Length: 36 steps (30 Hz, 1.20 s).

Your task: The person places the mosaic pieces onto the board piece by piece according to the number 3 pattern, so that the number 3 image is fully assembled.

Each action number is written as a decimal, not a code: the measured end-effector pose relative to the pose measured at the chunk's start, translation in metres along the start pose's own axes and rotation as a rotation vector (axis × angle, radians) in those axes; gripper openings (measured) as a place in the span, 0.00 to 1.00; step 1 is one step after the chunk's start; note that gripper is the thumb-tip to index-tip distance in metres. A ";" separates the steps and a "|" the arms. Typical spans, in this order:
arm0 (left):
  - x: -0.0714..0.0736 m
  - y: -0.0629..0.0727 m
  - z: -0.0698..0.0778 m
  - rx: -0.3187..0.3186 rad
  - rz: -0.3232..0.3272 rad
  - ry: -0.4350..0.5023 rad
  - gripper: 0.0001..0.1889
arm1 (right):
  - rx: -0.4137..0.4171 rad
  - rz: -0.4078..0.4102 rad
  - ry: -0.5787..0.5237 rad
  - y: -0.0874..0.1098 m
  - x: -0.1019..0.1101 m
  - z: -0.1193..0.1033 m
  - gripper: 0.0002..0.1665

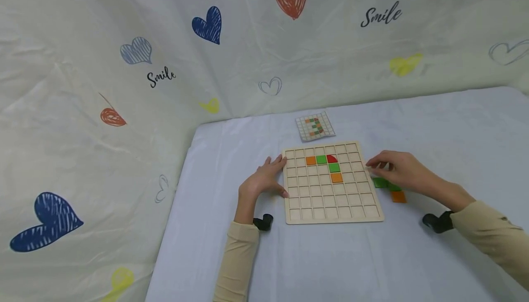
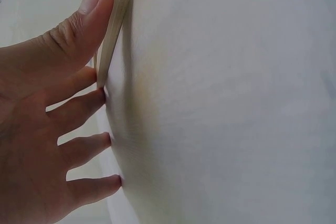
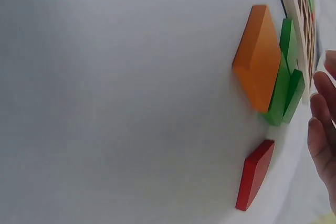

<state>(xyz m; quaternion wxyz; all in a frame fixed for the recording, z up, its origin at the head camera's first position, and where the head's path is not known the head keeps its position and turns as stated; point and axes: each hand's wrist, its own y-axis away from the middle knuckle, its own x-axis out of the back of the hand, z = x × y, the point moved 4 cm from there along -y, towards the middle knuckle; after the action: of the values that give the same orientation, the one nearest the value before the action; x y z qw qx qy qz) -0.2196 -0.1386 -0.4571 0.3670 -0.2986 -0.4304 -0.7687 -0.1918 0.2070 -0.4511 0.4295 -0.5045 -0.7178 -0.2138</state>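
Note:
A pale wooden grid board (image 1: 320, 203) lies flat on the table. On its upper middle squares sit an orange tile (image 1: 311, 160), a green tile (image 1: 321, 159) and a rounded red tile (image 1: 332, 159) in a row, with more green and orange below the red one. My left hand (image 1: 263, 180) rests spread along the board's left edge, its thumb against the side. Just off the right edge hovers my right hand (image 1: 396, 169), fingers loosely bent, no tile showing between them. Beneath it lie loose green tiles (image 3: 283, 85), an orange tile (image 3: 260, 59) and a red tile (image 3: 254, 177).
Behind the board lies a pattern card (image 1: 315, 126) printed with a coloured grid. A white cloth (image 1: 231, 146) covers the table. Beyond it hangs a backdrop (image 1: 248, 58) with hearts. Black wrist devices (image 1: 437, 222) stick out by both sleeves.

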 end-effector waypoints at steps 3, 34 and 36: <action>0.000 0.000 0.000 -0.001 -0.001 -0.001 0.60 | -0.034 -0.024 0.016 0.002 0.000 0.005 0.12; 0.000 0.001 -0.001 -0.005 0.002 0.017 0.59 | -0.077 -0.019 0.005 0.010 0.001 0.019 0.14; 0.000 0.001 -0.001 -0.003 0.001 0.016 0.59 | -0.064 0.001 0.017 0.010 0.002 0.018 0.13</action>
<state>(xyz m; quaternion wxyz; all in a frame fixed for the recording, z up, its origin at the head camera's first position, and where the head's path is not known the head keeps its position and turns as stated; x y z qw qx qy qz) -0.2189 -0.1403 -0.4572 0.3706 -0.2930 -0.4262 -0.7715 -0.1897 0.2251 -0.4606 0.4193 -0.5164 -0.7068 -0.2409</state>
